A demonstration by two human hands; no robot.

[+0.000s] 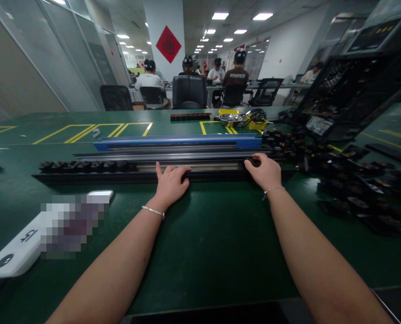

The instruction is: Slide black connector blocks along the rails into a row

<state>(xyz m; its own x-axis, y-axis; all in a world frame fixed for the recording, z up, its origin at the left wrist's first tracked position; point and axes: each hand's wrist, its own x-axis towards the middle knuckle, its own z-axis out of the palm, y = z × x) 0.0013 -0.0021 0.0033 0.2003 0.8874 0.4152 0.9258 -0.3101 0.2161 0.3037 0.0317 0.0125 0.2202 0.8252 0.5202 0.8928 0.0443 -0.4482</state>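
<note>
A long black rail (217, 176) lies crosswise on the green table, with a row of small black parts (85, 166) along its left portion. My left hand (171, 183) rests on the rail's middle, fingers spread over it and thumb apart on the near side. Toward the rail's right end, my right hand (266, 172) curls thumb and forefinger around a small black part (254, 161), mostly hidden by the fingers. Just behind lie dark metallic strips (187, 156) and a blue bar (176, 141).
Loose black parts (356, 184) are heaped on the right, below a tilted black bin (339, 90). A metal bowl (230, 118) and dark cables (256, 115) sit farther back. A white device (14, 254), partly pixelated, lies at left. People sit at tables beyond.
</note>
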